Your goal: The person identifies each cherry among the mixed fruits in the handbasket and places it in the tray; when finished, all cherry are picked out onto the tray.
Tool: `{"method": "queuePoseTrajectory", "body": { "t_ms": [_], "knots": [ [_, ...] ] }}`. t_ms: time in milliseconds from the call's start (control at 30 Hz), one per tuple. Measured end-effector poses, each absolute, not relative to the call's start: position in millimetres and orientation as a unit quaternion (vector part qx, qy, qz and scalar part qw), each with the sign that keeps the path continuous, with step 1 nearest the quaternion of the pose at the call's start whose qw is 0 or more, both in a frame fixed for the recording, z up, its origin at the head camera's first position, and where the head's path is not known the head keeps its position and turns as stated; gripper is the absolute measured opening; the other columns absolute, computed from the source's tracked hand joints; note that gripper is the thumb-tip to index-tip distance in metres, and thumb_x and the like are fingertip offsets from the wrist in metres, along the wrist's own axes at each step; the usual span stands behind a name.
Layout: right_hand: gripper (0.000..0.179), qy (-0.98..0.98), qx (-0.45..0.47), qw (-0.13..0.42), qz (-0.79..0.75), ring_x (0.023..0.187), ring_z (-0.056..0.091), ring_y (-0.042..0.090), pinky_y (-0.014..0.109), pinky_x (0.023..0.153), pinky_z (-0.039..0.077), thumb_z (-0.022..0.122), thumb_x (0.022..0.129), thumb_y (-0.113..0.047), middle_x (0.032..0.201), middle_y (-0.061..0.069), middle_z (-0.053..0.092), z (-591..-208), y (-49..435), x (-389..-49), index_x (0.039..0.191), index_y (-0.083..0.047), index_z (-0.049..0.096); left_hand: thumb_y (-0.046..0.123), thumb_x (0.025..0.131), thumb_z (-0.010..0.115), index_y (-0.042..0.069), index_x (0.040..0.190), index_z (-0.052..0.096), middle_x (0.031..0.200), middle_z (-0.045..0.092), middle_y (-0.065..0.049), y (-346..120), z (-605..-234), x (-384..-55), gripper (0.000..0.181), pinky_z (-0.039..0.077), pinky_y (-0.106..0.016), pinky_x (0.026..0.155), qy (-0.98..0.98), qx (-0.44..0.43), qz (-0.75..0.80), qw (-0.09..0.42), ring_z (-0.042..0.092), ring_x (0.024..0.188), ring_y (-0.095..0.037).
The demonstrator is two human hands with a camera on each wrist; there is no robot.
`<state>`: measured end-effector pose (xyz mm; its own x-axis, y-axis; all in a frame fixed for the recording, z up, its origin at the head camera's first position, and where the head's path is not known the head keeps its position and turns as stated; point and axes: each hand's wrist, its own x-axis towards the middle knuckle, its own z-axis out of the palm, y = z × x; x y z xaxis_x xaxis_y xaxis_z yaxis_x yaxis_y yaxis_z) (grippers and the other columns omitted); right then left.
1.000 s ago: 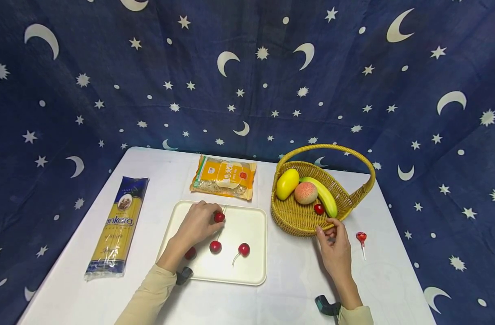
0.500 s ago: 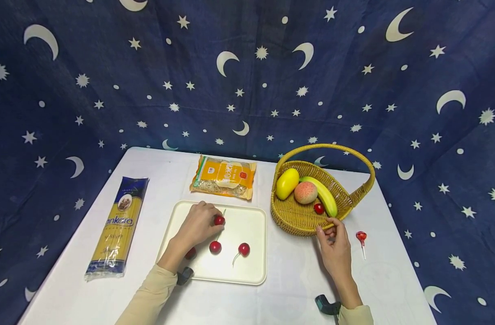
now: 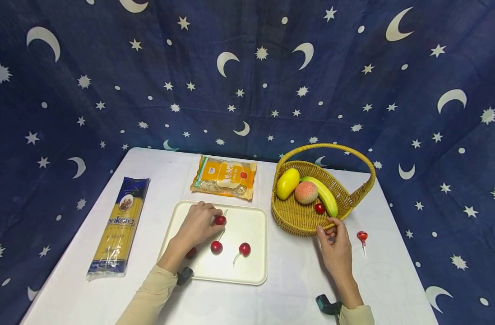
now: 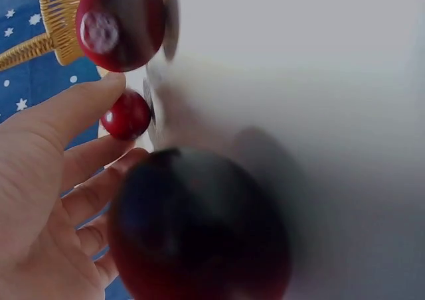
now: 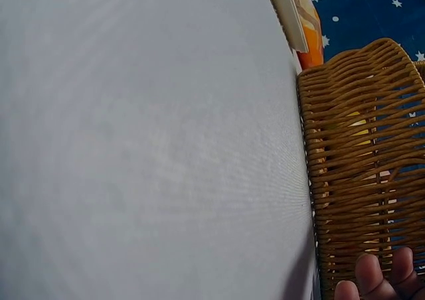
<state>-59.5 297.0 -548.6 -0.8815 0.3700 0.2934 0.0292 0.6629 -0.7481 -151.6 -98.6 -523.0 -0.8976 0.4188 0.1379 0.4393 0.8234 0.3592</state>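
Over the cream tray [image 3: 247,271], my left hand [image 3: 196,223] pinches a red cherry [image 3: 220,220] between thumb and fingers. The left wrist view shows that cherry [image 4: 127,115] by the thumb tip, with a large blurred cherry [image 4: 202,227] closer to the camera. Two more cherries, one in the middle [image 3: 216,247] and one to the right [image 3: 244,249], lie on the tray; another [image 3: 191,253] is partly hidden by my left wrist. My right hand [image 3: 335,248] grips the near rim of the wicker basket [image 3: 289,221], its fingertips [image 5: 368,270] against the weave in the right wrist view.
Inside the basket are a yellow mango-like fruit [image 3: 288,184], a peach [image 3: 306,192], a banana [image 3: 322,194] and a cherry [image 3: 320,208]. A lollipop [image 3: 362,237] lies right of it. A grain packet [image 3: 224,177] lies behind the tray; a pasta pack [image 3: 119,225] lies left.
The cherry in my left fingers sits very slightly nearer to me than a second ago. My right hand and the basket have stayed put.
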Motion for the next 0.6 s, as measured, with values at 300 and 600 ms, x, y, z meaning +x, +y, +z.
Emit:
{"method": "queuePoseTrajectory", "body": {
  "t_ms": [300, 600],
  "knots": [
    [0.042, -0.885, -0.111, 0.213, 0.398, 0.082, 0.047, 0.000, 0.008, 0.067, 0.040, 0.072, 0.102, -0.017, 0.097, 0.006, 0.057, -548.4, 296.8, -60.0, 0.137, -0.004, 0.056, 0.041, 0.082, 0.091, 0.011, 0.120, 0.080, 0.123, 0.079, -0.009, -96.5, -520.8, -151.9, 0.050, 0.050, -0.046, 0.094, -0.957, -0.222, -0.188, 0.014, 0.064, 0.101, -0.025],
    [0.042, -0.886, -0.115, 0.211, 0.396, 0.083, 0.046, 0.000, 0.008, 0.067, 0.039, 0.072, 0.102, -0.018, 0.098, 0.007, 0.057, -548.6, 297.5, -59.8, 0.138, -0.004, 0.055, 0.041, 0.082, 0.091, 0.015, 0.122, 0.077, 0.116, 0.080, -0.003, -92.6, -509.9, -154.6, 0.050, 0.049, -0.044, 0.091, -0.953, -0.229, -0.197, 0.037, 0.067, 0.104, -0.026]
  ]
}}
